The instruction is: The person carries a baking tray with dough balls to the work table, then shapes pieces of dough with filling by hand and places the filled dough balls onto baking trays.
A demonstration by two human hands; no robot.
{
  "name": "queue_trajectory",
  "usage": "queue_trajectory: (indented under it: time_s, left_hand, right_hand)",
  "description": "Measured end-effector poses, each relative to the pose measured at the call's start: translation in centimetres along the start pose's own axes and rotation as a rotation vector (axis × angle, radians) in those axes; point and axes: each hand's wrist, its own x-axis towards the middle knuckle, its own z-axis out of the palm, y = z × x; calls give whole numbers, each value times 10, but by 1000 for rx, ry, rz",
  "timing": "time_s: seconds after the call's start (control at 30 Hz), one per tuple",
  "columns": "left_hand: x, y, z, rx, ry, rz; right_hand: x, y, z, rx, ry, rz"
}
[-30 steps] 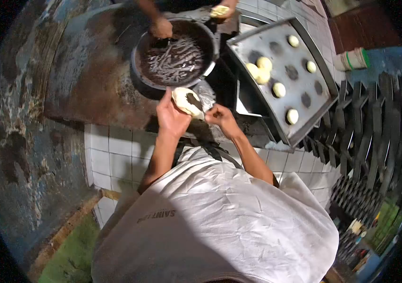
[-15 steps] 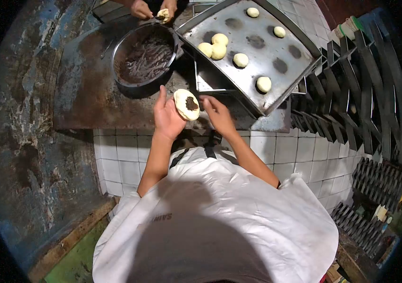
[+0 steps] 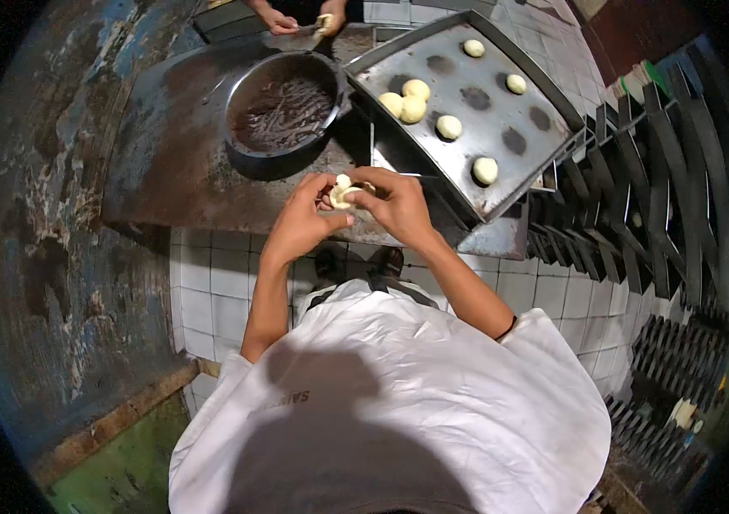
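Observation:
Between my two hands is a pale piece of dough (image 3: 341, 196), partly hidden by the fingers. My left hand (image 3: 300, 218) curls round it from the left. From the right, my right hand (image 3: 397, 206) pinches its edge between thumb and fingers. The dark filling is covered over in this view. Just beyond my hands stands a round metal bowl (image 3: 229, 128) with dark brown filling (image 3: 283, 111) smeared inside. To the right, a metal baking tray (image 3: 433, 81) carries several dough balls (image 3: 448, 128), some of them touching each other.
Across the worn table (image 3: 167, 163), another person's hands (image 3: 330, 13) hold a piece of dough and a tool above the bowl. Stacked dark metal trays or racks (image 3: 638, 197) stand at the right. A scuffed wall-like surface (image 3: 47, 214) lies at the left.
The dough lay spread on my open left palm with dark filling showing. Now both hands have come together, and their fingers fold and pinch it. The view has shifted slightly.

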Motion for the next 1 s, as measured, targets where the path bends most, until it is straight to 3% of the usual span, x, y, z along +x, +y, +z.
queue_trajectory:
  time_s: [0.13, 0.2, 0.23, 0.3, 0.33, 0.37, 0.4, 0.43, 0.5, 0.57, 0.67, 0.73, 0.77, 0.83, 0.97, 1.0]
  left_hand:
    - [-11, 2, -19, -258, 110, -48]
    - [-14, 1, -22, -521, 427, -100]
    - [-14, -3, -24, -524, 431, -94]
    - [-12, -12, -25, -758, 760, -38]
    - [-13, -13, -26, -792, 790, -11]
    - [-13, -13, -26, -802, 782, -6]
    - [-14, -10, -27, -921, 754, 34]
    - [-15, -6, -30, -1038, 725, 74]
    - [-28, -2, -52, -1180, 460, 162]
    - [-29, 3, -61, -1202, 332, 235]
    - [-22, -16, -72, -1183, 372, 139]
    - [-16, -32, -85, -1284, 403, 62]
    - [-14, -40, -90, -1377, 449, -15]
    - [-16, -36, -98, -1349, 485, -58]
    - [-19, -39, -107, -1357, 332, 72]
    - [-21, -35, -108, -1301, 310, 114]
  right_hand:
    - [4, -13, 29, 135, 92, 59]
    - [6, -24, 49, 126, 101, 33]
    - [7, -36, 58, 118, 121, 16]
    - [8, -52, 70, 113, 81, 45]
    - [10, -50, 76, 30, 12, 33]
    - [13, -48, 81, -55, -56, 24]
    - [19, -53, 85, -220, -32, -153]
    - [25, -60, 86, -229, -27, -156]
    - [35, -79, 99, -100, 149, -134]
    - [44, -83, 104, 286, 59, 52]
    - [43, -74, 114, 248, -5, 239]
    - [39, -84, 131, 12, 100, -15]
    - [39, -92, 140, 7, 107, -16]
    - [38, -106, 159, -260, 200, -258]
    - [36, -97, 169, -390, 255, -240]
    - [41, -99, 169, -508, 316, -343]
